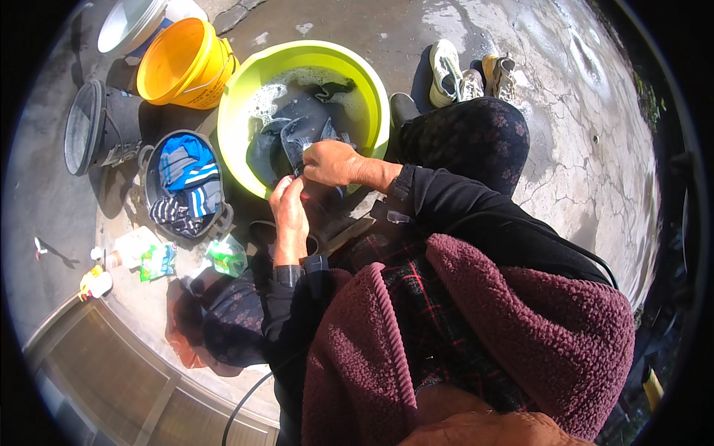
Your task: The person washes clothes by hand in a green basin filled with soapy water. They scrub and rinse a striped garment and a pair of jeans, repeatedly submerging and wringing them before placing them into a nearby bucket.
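Observation:
A lime-green basin [230, 141] holds sudsy water and a soaked dark blue-grey garment [294, 128], denim-like, with paler edges. Over the basin's near rim, my right hand [332, 163] is closed, gripping a bunched edge of the garment. Just below and left of it, my left hand [290, 212] pinches the same dark cloth between thumb and fingers. The two hands nearly touch. Most of the cloth hangs down into the water, and the exact bit between my fingertips is hidden.
Left of the basin stand a yellow bucket [175, 63], a dark grey bucket [93, 126] and a grey tub [152, 182] of blue and striped clothes. Green-and-white packets [227, 255] lie nearer. Wet shoes [445, 74] sit at the far right, beside my knee.

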Demonstrator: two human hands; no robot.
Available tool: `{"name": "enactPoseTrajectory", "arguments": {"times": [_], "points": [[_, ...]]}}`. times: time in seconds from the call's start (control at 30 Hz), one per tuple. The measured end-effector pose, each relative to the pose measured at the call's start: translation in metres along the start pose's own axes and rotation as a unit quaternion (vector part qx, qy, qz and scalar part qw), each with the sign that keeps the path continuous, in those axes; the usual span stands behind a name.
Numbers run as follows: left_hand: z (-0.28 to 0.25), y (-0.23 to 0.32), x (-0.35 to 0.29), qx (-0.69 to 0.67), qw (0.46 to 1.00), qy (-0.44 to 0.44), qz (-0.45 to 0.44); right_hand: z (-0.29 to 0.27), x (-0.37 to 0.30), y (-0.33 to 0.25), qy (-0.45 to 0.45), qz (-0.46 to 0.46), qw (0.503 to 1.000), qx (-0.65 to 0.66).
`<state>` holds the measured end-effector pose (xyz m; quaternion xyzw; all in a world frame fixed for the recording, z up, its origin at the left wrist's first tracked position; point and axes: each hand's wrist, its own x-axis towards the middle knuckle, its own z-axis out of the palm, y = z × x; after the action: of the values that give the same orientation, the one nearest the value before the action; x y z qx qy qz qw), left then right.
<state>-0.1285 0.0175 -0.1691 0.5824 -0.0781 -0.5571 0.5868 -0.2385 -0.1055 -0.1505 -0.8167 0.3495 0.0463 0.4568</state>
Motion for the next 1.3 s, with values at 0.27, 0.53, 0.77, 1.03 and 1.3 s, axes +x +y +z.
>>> {"name": "enactPoseTrajectory", "arguments": {"times": [0.27, 0.53, 0.77, 1.03, 1.3], "points": [[0.003, -0.002, -0.004, -0.035, 0.999, -0.021, -0.017, 0.003, 0.003, 0.004, -0.027, 0.032, 0.998, 0.043], [0.003, -0.004, -0.004, 0.075, 0.996, 0.004, 0.048, -0.007, 0.002, 0.010, -0.058, 0.046, 0.939, 0.335], [0.015, 0.025, -0.011, 0.334, 0.875, 0.096, 0.336, -0.010, 0.004, 0.005, -0.030, 0.069, 0.929, 0.362], [0.021, 0.033, -0.017, 0.539, 0.756, 0.050, 0.367, -0.003, 0.009, 0.008, -0.013, 0.118, 0.900, 0.420], [0.007, 0.027, -0.012, 0.582, 0.748, 0.006, 0.318, 0.002, 0.003, 0.006, -0.042, 0.045, 0.949, 0.311]]}}
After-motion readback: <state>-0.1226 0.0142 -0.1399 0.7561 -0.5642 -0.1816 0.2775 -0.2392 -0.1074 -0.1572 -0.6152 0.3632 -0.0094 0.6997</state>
